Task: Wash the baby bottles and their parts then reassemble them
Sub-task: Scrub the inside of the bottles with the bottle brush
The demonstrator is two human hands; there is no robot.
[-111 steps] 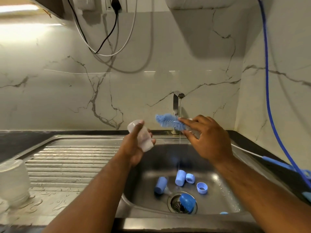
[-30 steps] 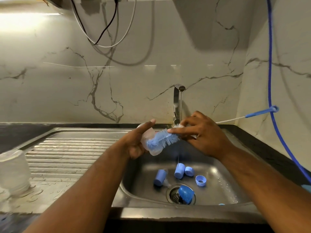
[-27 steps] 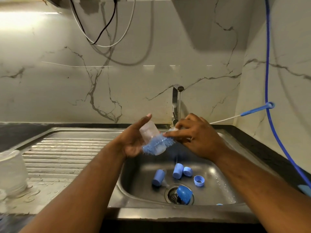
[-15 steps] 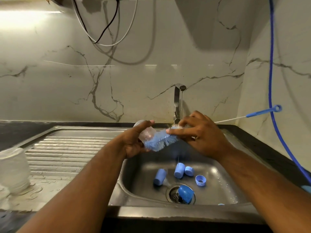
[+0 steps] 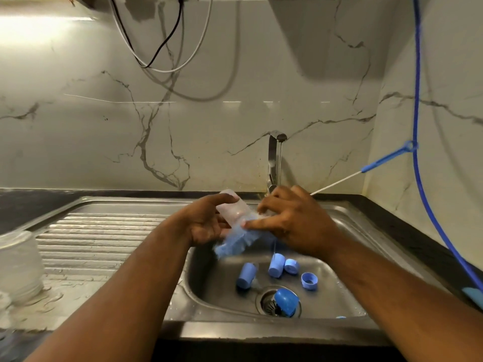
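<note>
Blue brush (image 5: 232, 244) against clear bottle (image 5: 234, 209)

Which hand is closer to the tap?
The right hand. It is just in front of the tap, near its base, holding the blue brush. The left hand is farther off to the left, holding the clear bottle.

A steel sink (image 5: 350, 226) is holding several blue bottle parts (image 5: 276, 265), lying around its drain (image 5: 266, 300); a clear bottle (image 5: 18, 267) is standing on the wet drainboard (image 5: 104, 231), far left.
</note>
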